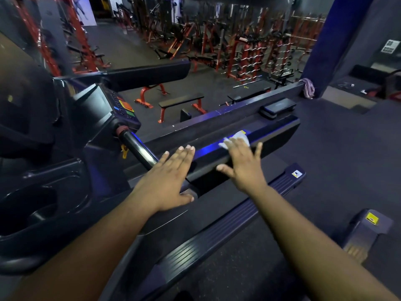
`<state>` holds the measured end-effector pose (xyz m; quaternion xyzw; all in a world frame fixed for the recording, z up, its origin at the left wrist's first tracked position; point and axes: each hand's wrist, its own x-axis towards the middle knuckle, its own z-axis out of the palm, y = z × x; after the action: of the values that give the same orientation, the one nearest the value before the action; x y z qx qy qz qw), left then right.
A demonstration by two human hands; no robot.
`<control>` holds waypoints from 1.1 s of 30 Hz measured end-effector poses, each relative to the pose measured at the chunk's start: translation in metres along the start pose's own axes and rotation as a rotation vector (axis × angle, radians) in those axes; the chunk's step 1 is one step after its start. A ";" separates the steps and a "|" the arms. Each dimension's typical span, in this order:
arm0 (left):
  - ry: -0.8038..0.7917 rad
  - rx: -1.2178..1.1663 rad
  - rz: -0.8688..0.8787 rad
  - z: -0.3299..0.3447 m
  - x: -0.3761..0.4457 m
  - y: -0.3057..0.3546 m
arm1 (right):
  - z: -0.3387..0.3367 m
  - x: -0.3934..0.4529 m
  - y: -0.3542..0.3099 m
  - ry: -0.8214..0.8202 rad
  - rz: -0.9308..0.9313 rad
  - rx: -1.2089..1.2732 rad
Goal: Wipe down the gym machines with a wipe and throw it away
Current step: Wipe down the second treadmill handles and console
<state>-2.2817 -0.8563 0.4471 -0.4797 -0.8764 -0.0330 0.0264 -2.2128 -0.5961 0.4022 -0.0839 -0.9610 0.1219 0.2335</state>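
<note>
Here the right hand (243, 161) presses the white wipe (237, 137) flat under straight fingers onto the treadmill side rail (273, 135), so the whole palm spreads wiping pressure. The left hand (171, 179), fingers extended and holding nothing, rests nearer the handlebar (138, 146), apparently bracing the body.

No legible text on the wall sign (390, 49) or treadmill stickers (296, 174).

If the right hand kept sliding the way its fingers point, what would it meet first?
The right hand presses the wipe along the treadmill rail; the way looks free to the rail's end, depth being unclear.
</note>
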 end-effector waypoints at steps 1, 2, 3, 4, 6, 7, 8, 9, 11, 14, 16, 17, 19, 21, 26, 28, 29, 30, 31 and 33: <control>-0.001 -0.006 0.001 -0.001 0.000 0.000 | -0.006 0.008 0.008 -0.024 0.072 0.015; -0.004 -0.013 0.001 -0.002 -0.001 0.001 | -0.011 0.013 0.008 -0.040 0.111 0.025; -0.008 -0.019 -0.005 -0.002 -0.001 0.002 | -0.013 0.015 0.001 -0.054 0.118 0.032; -0.009 -0.026 0.000 -0.003 -0.001 0.002 | -0.013 0.012 -0.014 -0.062 0.108 0.042; -0.001 -0.030 -0.001 -0.001 -0.001 0.001 | -0.005 -0.008 -0.054 -0.059 0.022 0.118; 0.005 -0.036 0.003 0.000 -0.001 0.000 | 0.003 -0.023 -0.075 -0.057 -0.040 0.175; 0.010 -0.047 0.006 0.000 -0.001 0.000 | 0.012 -0.040 -0.093 -0.064 -0.095 0.225; 0.011 -0.063 0.009 0.000 -0.001 -0.001 | 0.022 -0.055 -0.105 -0.073 -0.142 0.254; -0.008 -0.073 0.028 -0.001 -0.002 -0.001 | 0.040 -0.073 -0.105 -0.050 -0.160 0.255; -0.021 -0.050 0.035 -0.004 -0.005 0.000 | 0.052 -0.065 -0.069 0.091 0.089 0.319; -0.035 -0.042 0.033 -0.005 -0.005 0.000 | 0.049 -0.049 -0.056 0.158 0.313 0.505; -0.043 -0.035 0.031 -0.005 -0.005 0.000 | 0.050 -0.042 -0.061 0.192 0.382 0.602; -0.049 -0.022 0.035 -0.004 -0.004 0.000 | 0.054 -0.038 -0.091 0.266 0.455 0.763; -0.039 -0.033 0.038 -0.003 -0.005 -0.001 | 0.064 -0.050 -0.133 0.286 0.470 0.872; -0.049 0.008 0.058 -0.006 -0.002 0.000 | 0.075 -0.062 -0.154 0.255 0.538 1.002; -0.086 0.051 0.065 -0.008 0.000 0.002 | 0.068 -0.036 -0.122 0.311 0.723 1.026; -0.095 0.063 0.067 -0.008 0.000 0.003 | 0.061 -0.022 -0.102 0.331 0.830 1.045; -0.099 0.071 0.064 -0.009 -0.001 0.003 | 0.053 -0.008 -0.083 0.340 0.909 1.048; -0.103 0.076 0.062 -0.009 -0.002 0.003 | 0.046 0.002 -0.066 0.342 0.955 1.035; -0.103 0.080 0.057 -0.008 -0.002 0.004 | 0.039 0.009 -0.053 0.345 0.956 1.008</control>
<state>-2.2773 -0.8567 0.4552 -0.5040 -0.8633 0.0274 0.0012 -2.2446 -0.6522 0.3865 -0.3957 -0.5955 0.6249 0.3134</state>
